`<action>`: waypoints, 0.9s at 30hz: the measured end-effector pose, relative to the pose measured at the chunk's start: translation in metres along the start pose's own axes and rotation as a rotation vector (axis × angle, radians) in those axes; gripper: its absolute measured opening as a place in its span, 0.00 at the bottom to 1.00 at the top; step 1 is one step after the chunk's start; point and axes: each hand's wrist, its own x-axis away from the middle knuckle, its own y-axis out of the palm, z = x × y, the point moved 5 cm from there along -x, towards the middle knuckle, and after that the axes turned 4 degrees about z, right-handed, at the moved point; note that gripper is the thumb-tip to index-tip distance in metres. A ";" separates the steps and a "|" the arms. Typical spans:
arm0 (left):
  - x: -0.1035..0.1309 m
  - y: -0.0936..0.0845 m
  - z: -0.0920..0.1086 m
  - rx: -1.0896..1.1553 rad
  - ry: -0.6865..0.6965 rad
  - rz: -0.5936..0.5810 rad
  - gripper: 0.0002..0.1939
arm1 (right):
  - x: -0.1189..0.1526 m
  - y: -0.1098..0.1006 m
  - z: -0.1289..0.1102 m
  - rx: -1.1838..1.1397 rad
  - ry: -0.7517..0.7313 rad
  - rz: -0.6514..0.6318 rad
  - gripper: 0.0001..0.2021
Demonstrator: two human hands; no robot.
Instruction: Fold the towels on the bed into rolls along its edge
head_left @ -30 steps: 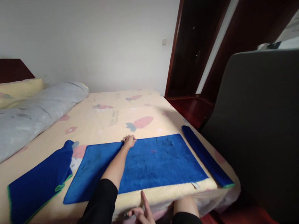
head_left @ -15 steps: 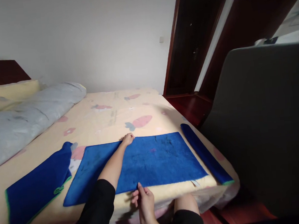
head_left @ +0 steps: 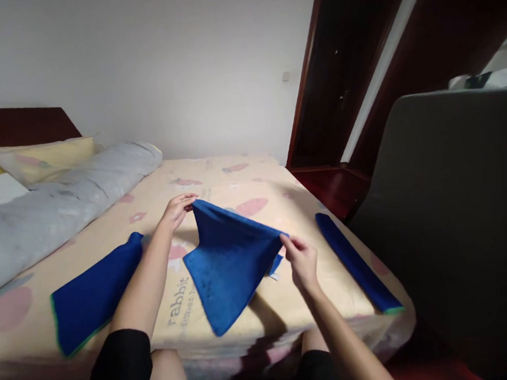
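Over the bed [head_left: 337, 292]: blue cloth [head_left: 230, 260] is held aloft, drooping.
Left hand [head_left: 179, 210]: one end is pinched.
Right hand [head_left: 303, 261]: the other end is pinched.
Cloth's stage: lifted; apparently not yet settled.
Either side: green-edged cloth [head_left: 96, 289] and narrow strip [head_left: 357, 263], untouched.

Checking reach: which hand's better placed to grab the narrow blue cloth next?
Right hand, likely: it's nearer the narrow blue cloth than the left hand; both pinch the raised cloth.

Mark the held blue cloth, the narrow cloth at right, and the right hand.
Held blue cloth [head_left: 229, 266], head view: middle of its hanging face.
Narrow cloth [head_left: 357, 262], head view: midway along its length.
Right hand [head_left: 303, 261], head view: middle of the hand.
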 end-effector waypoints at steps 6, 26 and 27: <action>0.037 -0.037 0.074 0.080 0.071 -0.020 0.25 | -0.063 0.019 -0.076 -0.029 -0.167 -0.075 0.21; 0.095 -0.059 0.123 -0.101 0.192 0.182 0.19 | -0.092 0.036 -0.103 -0.237 -0.225 -0.138 0.15; 0.096 -0.060 0.123 -0.127 0.201 0.186 0.17 | -0.092 0.036 -0.104 -0.246 -0.230 -0.139 0.16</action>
